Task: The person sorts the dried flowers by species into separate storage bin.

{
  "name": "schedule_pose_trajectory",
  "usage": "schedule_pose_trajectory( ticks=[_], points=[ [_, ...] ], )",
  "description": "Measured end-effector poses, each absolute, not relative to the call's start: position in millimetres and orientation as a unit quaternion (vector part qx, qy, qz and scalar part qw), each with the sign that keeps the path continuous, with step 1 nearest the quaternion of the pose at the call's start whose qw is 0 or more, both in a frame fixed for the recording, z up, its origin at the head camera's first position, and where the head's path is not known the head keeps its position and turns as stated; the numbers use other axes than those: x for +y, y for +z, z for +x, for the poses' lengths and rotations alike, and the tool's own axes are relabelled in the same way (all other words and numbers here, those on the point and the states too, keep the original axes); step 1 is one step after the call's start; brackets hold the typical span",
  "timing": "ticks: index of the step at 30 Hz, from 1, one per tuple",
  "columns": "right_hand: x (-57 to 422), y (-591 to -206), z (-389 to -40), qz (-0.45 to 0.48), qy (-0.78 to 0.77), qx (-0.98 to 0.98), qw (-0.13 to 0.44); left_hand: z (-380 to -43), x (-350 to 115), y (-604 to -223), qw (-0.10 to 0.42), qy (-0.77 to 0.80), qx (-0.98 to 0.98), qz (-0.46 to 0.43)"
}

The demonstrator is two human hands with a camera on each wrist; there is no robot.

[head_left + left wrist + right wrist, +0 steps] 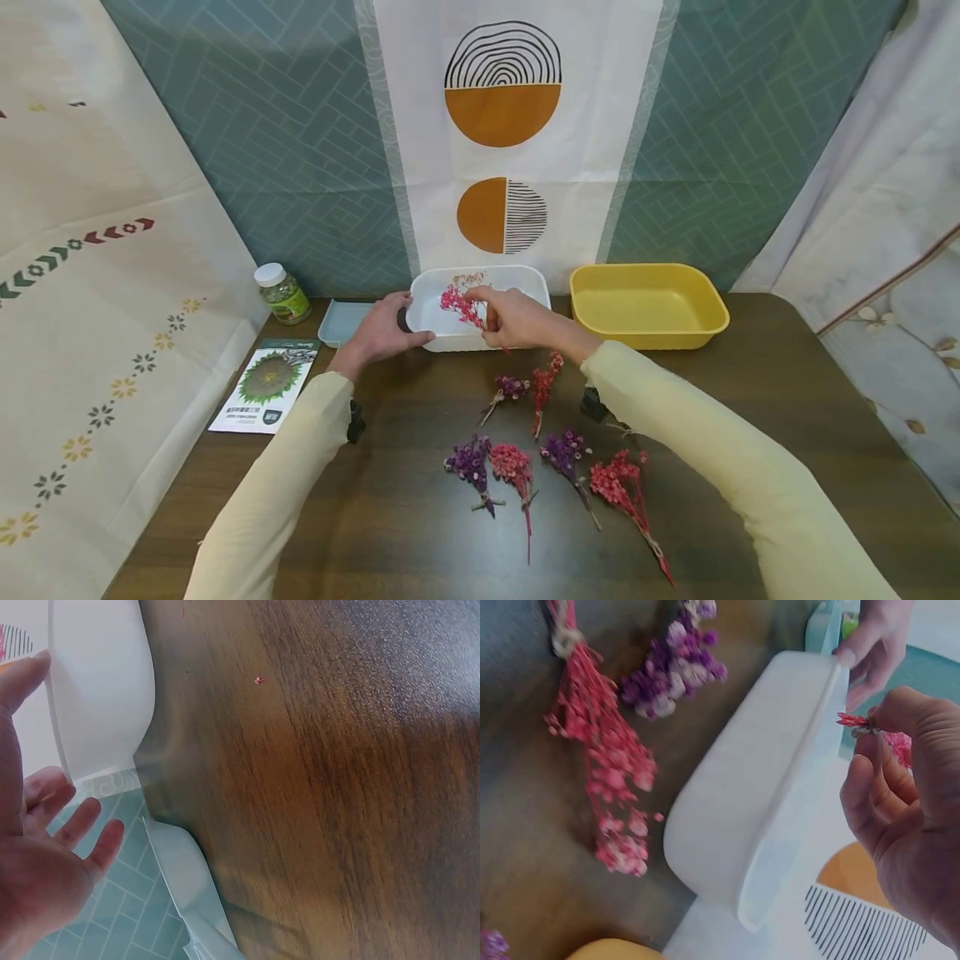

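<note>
My right hand [517, 318] pinches the tied stems of a pink dried flower bunch [465, 307] over a white plastic basin [457, 342]. The blossoms point left above the basin. In the right wrist view, thumb and fingers meet at the bunch's tie, and red stem ends [852, 720] stick out. My left hand [380, 331] touches the basin's left end, thumb on the rim and the other fingers loosely spread. Faint orange-brown sprigs [468, 279] show inside the basin. Below lie purple bunches [470, 460], pink-red bunches [513, 467] and a red bunch [543, 388].
A yellow basin [651, 341] stands to the right. On the left are a pale blue tray [342, 321], a white-lidded jar [283, 293] and a sunflower seed packet [267, 387]. A patterned cloth [502, 167] hangs behind the table [420, 550].
</note>
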State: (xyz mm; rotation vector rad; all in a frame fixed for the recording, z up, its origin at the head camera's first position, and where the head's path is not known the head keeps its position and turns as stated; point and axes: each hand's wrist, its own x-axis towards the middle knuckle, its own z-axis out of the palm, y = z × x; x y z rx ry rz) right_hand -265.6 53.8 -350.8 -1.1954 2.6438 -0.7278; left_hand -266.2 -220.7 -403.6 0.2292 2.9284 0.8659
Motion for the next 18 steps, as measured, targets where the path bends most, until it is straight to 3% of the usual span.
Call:
schedule_pose_trajectory(
  ticks=[9, 18],
  points=[
    [43.0, -346.3, -287.0, -0.376, -0.181, 0.901, 0.12, -265.7, -220.3, -403.0, 0.038, 0.282, 0.956, 0.071],
    [37.5, -345.6, -304.0, -0.373, -0.104, 0.913, 0.131, -266.2, -219.0, -403.2, 0.037, 0.284, 0.956, 0.065]
  ],
)
